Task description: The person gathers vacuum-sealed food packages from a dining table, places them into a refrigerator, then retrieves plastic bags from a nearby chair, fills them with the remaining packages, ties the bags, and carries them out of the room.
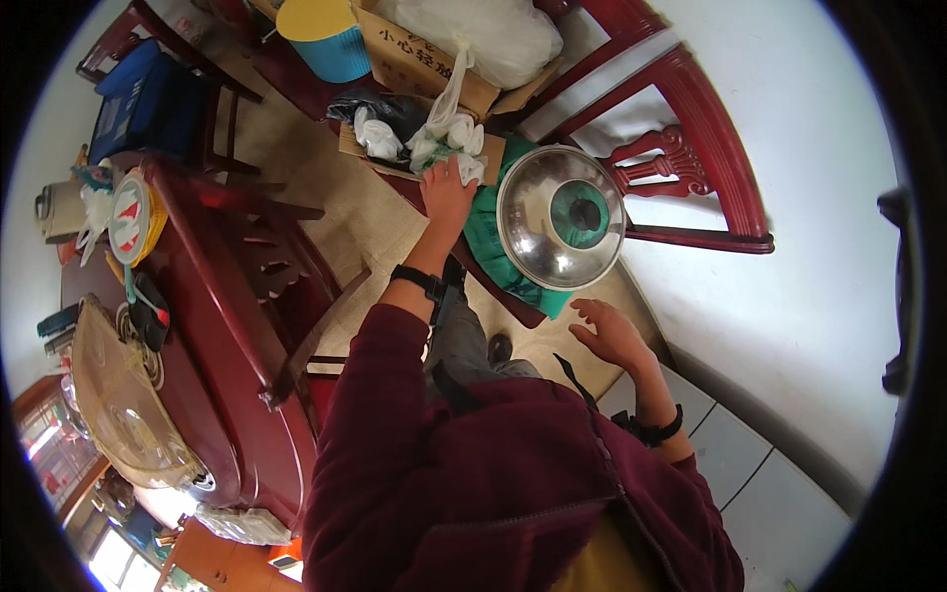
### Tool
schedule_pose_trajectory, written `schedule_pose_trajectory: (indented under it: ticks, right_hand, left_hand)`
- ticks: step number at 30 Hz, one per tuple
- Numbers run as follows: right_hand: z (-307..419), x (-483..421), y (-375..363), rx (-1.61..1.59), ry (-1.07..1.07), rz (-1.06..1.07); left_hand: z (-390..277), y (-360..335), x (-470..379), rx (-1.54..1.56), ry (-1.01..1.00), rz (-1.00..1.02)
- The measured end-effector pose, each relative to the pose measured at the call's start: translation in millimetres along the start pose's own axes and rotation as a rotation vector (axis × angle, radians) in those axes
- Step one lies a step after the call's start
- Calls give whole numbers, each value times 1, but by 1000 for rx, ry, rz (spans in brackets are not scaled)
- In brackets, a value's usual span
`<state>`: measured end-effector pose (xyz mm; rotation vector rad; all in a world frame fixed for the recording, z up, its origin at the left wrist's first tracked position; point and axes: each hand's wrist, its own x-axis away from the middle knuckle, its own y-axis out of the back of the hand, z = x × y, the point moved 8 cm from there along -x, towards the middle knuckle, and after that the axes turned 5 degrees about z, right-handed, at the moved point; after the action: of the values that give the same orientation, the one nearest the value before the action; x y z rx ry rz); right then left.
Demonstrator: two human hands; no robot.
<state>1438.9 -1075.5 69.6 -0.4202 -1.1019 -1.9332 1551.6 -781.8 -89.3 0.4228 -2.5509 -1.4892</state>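
Note:
My left hand [449,194] reaches over the near edge of a low cardboard box [492,152]. Its fingertips lie at white plastic bags [464,133] bundled inside; whether they grip one is hidden. A black plastic bag [396,111] is bunched in the same box. To the right, a round metal wok lid [529,229] with a glass centre and black knob lies on a green plastic bag [484,237]. Both box and lid are on dark red wooden chairs. My right hand [610,333] hangs in the air below the lid, apart from it, with fingers loosely spread and nothing held.
Behind stand a larger cardboard box [403,55] with a stuffed plastic bag [481,37] and a blue bin with yellow lid [333,55]. At left, a wooden chair [222,274] adjoins a dark red table [214,399] bearing a mesh food cover [118,399]. A white wall [806,259] bounds the right.

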Motion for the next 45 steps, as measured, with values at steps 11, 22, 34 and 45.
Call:
schedule_pose_trajectory:
  ticks: [11, 22, 34, 45]
  right_hand:
    - [6, -22, 8, 67, -168, 44]
    - [21, -34, 17, 109, -102, 2]
    - [29, -43, 13, 184, -84, 25]
    - [13, -35, 13, 233, -177, 41]
  left_hand:
    - [37, -41, -37, -45, -19, 320]
    - [83, 13, -47, 483, 129, -89]
    - [55, 11, -41, 457, 27, 42]
    - [28, -33, -75, 482, -237, 316]
